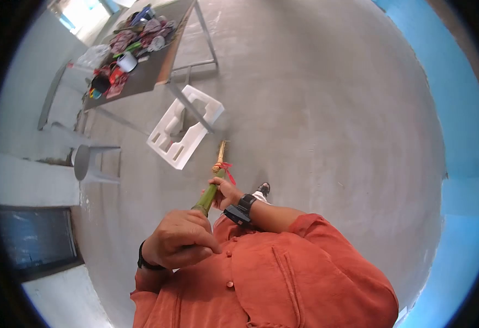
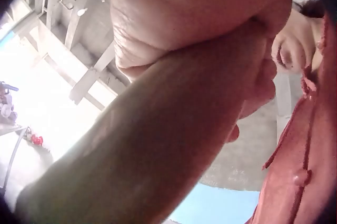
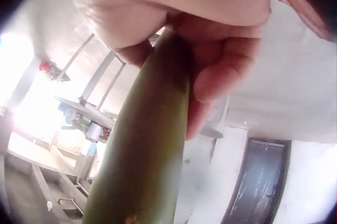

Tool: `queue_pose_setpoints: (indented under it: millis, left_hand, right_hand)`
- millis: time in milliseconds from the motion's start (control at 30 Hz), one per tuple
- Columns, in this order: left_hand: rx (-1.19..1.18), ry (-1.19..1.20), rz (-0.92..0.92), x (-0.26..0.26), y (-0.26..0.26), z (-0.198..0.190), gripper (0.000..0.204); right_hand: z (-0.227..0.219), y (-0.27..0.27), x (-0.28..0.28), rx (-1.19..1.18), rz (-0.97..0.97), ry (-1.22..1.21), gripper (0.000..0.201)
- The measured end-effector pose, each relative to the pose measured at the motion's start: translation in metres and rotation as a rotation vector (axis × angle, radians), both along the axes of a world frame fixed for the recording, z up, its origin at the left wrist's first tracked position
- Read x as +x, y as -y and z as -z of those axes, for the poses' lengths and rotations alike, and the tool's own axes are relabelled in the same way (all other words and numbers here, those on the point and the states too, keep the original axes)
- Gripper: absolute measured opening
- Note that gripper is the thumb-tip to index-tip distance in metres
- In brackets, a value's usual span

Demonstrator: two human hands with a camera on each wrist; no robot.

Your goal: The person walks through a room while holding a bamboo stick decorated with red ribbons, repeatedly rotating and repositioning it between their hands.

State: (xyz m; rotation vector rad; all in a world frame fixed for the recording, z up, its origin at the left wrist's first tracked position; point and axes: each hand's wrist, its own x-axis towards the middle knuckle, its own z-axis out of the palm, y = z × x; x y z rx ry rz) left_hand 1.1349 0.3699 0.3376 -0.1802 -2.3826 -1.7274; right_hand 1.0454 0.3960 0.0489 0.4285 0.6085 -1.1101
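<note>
Green stick [image 1: 206, 198] lies within left grip [image 1: 182, 239] and, farther along, right grip [image 1: 227, 192]

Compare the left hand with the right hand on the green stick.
The left hand is nearer the shirt; the right hand is nearer the red ribbon. In the head view, the left hand looks larger, the right hand smaller. Both grip the green stick.

1. My shirt [image 1: 261, 273] is orange-red, with small round matching buttons [image 1: 230, 284] and vertical seams.
2. Its right sleeve [image 1: 316, 225] ends around the elbow.
3. My left hand [image 1: 179, 238] and right hand [image 1: 228, 192] are bare.
4. A black band [image 1: 147, 259] circles my left wrist.
5. A black strap [image 1: 247, 201] with a boxy black device [image 1: 237, 214] sits on my right.
6. My visible footwear [image 1: 264, 189] is dark.
</note>
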Motion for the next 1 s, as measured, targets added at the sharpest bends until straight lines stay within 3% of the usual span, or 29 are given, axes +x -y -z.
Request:
queue_pose_setpoints:
  millis: [167, 233, 333, 500, 600, 700, 900, 1000]
  left_hand:
    - [0.088, -0.064, 0.097, -0.055, 0.033, 0.011, 0.005]
    - [0.205, -0.067, 0.035, -0.075, 0.043, 0.019, 0.008]
    - [0.229, -0.048, 0.043, -0.093, 0.053, 0.028, 0.013]
    - [0.369, -0.158, 0.212, -0.138, 0.074, 0.016, 0.021]
    - [0.511, -0.143, 0.37, -0.175, 0.078, 0.013, 0.035]
    - [0.581, -0.058, 0.509, -0.218, 0.069, 0.02, 0.034]
    - [0.609, 0.162, 0.723, -0.295, 0.023, 0.069, 0.03]
    - [0.622, 0.532, 0.831, -0.316, -0.012, 0.101, 0.027]
  right_hand:
    - [0.003, 0.005, -0.083, -0.012, 0.168, -0.05, 0.02]
    - [0.005, 0.006, -0.117, 0.001, 0.286, -0.07, 0.019]
    - [-0.018, -0.008, -0.152, 0.056, 0.419, -0.127, 0.016]
    - [-0.057, -0.043, -0.19, 0.046, 0.679, -0.229, 0.015]
    - [-0.057, -0.069, -0.2, -0.035, 0.851, -0.21, 0.016]
    - [-0.055, -0.101, -0.201, 0.006, 1.051, -0.224, 0.017]
    - [-0.011, -0.184, -0.163, 0.284, 1.4, -0.186, 0.017]
    - [0.017, -0.222, -0.121, 0.383, 1.561, -0.131, 0.019]
